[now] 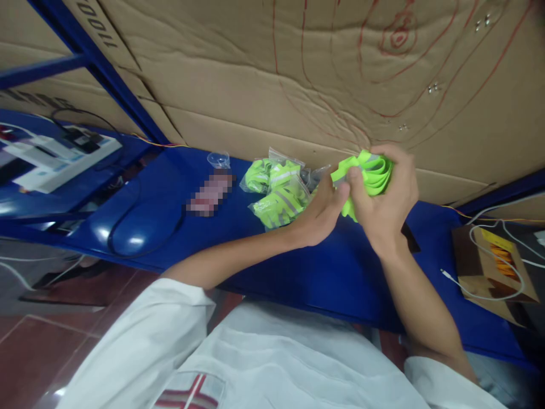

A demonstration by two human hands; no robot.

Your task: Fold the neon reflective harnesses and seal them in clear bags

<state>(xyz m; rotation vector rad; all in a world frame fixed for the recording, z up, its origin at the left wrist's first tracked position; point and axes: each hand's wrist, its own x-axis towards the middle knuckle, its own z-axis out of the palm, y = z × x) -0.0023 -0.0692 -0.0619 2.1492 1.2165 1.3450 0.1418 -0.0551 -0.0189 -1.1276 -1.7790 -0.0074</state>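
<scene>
A neon-yellow reflective strap (374,173), folded into several loops with a grey stripe, is held above the blue table. My right hand (385,196) wraps round the folded loops, its thumb pressed on their near side. My left hand (323,210) pinches the strap's left part, with the fingertips partly hidden. Just left of my hands lie clear plastic bags with similar yellow straps (279,207) inside, touching one another on the table.
A clear cup (218,161) and a blurred pinkish item (210,193) lie further left on the blue table (315,278). White power strips (63,165) are at the far left. An open cardboard box (477,261) with a white cable stands right. A cardboard wall (238,74) rises behind.
</scene>
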